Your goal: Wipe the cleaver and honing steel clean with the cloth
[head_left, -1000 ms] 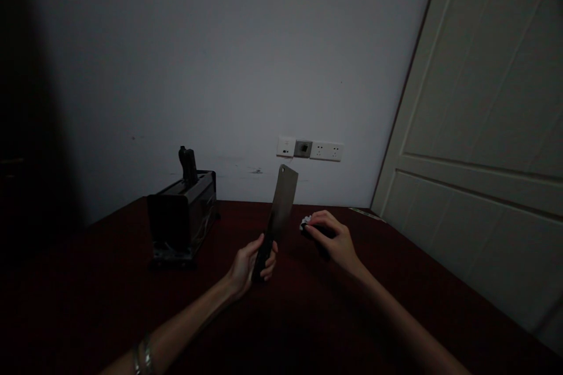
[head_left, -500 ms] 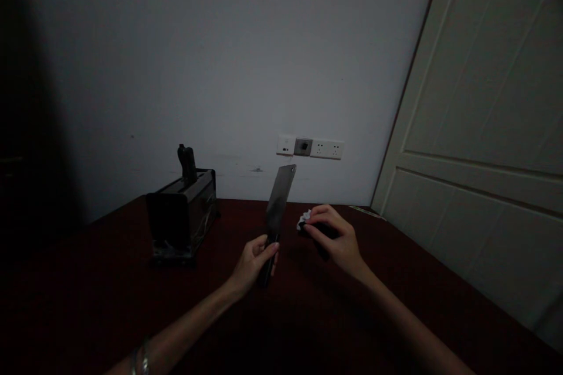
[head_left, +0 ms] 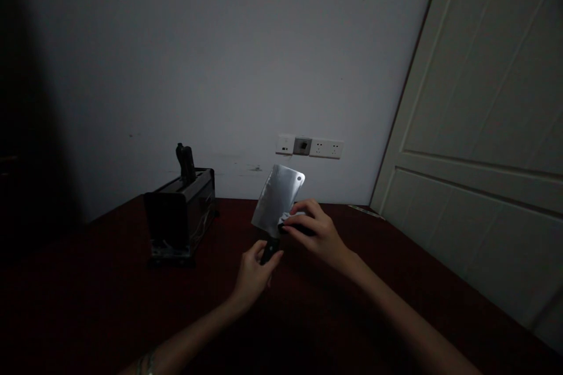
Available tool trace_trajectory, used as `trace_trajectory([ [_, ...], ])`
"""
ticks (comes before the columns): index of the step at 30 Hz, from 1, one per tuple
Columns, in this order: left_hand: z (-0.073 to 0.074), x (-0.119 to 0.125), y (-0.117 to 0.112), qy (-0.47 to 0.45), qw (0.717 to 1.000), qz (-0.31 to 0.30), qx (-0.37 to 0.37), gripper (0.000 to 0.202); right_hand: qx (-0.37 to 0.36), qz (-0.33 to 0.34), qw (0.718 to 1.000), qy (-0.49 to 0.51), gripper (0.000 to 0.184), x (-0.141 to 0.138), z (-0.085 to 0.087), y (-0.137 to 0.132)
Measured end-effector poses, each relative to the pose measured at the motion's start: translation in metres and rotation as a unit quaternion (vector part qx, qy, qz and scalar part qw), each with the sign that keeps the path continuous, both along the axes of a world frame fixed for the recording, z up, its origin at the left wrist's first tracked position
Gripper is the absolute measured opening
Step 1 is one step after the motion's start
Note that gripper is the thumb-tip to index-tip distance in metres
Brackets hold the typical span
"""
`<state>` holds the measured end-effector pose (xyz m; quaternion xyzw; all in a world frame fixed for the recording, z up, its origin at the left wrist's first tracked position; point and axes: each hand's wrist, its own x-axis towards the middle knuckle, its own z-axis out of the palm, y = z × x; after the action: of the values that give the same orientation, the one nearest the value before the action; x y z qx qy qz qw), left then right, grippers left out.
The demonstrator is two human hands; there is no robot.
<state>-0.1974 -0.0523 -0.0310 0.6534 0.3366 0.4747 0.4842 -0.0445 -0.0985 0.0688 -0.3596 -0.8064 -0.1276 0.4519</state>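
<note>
A cleaver (head_left: 280,196) with a broad shiny blade and a hole near one corner is held up over the table, blade tilted upward. My left hand (head_left: 254,274) is closed around its black handle, thumb on top. In my right hand (head_left: 317,232) is a crumpled black-and-white cloth (head_left: 285,218), pinched between thumb and fingers. The cloth is at the lower right part of the blade, close to the handle, and looks to touch it. Part of the cloth is hidden behind the fingers.
A dark knife block (head_left: 166,225) stands at the left with black knife handles (head_left: 186,164) sticking up from it. Behind the dark red table (head_left: 360,316) is a wall with sockets (head_left: 326,148). A pale panelled door (head_left: 475,129) borders the right side.
The cleaver has turned from nearly edge-on so its flat blade faces me. My right hand has moved left with the cloth, from beside the cleaver to its blade.
</note>
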Motion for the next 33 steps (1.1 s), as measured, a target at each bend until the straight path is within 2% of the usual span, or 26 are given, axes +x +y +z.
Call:
trace_trajectory([
  [5,-0.002,0.002,-0.004,0.007,0.999,0.042,0.007,0.031,-0.033,-0.002,0.996,-0.087,0.015,-0.002,-0.003,0.01],
  [8,-0.001,0.001,-0.006,-0.02,0.997,0.06,0.042,0.03,-0.053,-0.008,0.992,-0.115,0.015,-0.001,-0.006,0.016],
  [10,-0.002,-0.001,-0.007,-0.029,0.997,0.051,0.056,0.029,-0.064,-0.009,0.989,-0.134,0.014,0.001,-0.006,0.018],
  [14,-0.008,-0.002,-0.01,-0.018,1.0,-0.006,0.015,0.032,-0.077,-0.007,0.98,-0.181,0.012,0.0,-0.002,0.018],
  [16,-0.01,-0.001,-0.011,-0.015,1.0,-0.009,0.015,0.031,-0.076,-0.013,0.977,-0.197,0.012,-0.004,-0.002,0.017],
  [21,-0.009,0.001,-0.014,-0.008,0.999,0.016,0.03,0.031,-0.061,-0.038,0.977,-0.199,0.014,-0.013,-0.003,0.019],
  [27,-0.006,-0.001,-0.013,-0.011,1.0,0.003,0.019,0.034,-0.091,0.003,0.97,-0.224,0.009,-0.003,0.004,0.018],
  [33,-0.009,0.0,-0.015,-0.021,1.0,0.004,0.014,0.033,-0.071,-0.031,0.981,-0.18,0.013,-0.013,-0.006,0.016],
])
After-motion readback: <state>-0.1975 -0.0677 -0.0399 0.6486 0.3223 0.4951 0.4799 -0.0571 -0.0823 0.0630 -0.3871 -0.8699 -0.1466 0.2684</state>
